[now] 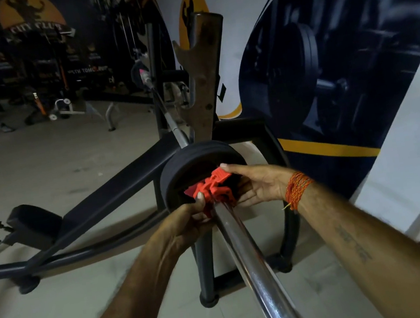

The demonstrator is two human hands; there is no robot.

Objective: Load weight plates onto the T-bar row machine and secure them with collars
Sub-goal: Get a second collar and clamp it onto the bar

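A chrome bar sleeve (pixel 252 267) runs from the lower middle up toward a black weight plate (pixel 185 168) that sits on it. A red plastic collar (pixel 214 188) is on the sleeve, right against the plate's face. My left hand (pixel 188 222) grips the collar from the lower left, thumb on its lever. My right hand (pixel 256 184) holds the collar from the right, fingers over its top. An orange thread band circles my right wrist. The plate's hub is hidden behind the collar and my hands.
The T-bar row machine's dark frame (pixel 115 186) stretches left to a padded footrest (pixel 36 223). A rusty upright post (pixel 205 78) stands behind the plate. A printed wall (pixel 336 44) closes the right side. Other gym machines fill the dark back left.
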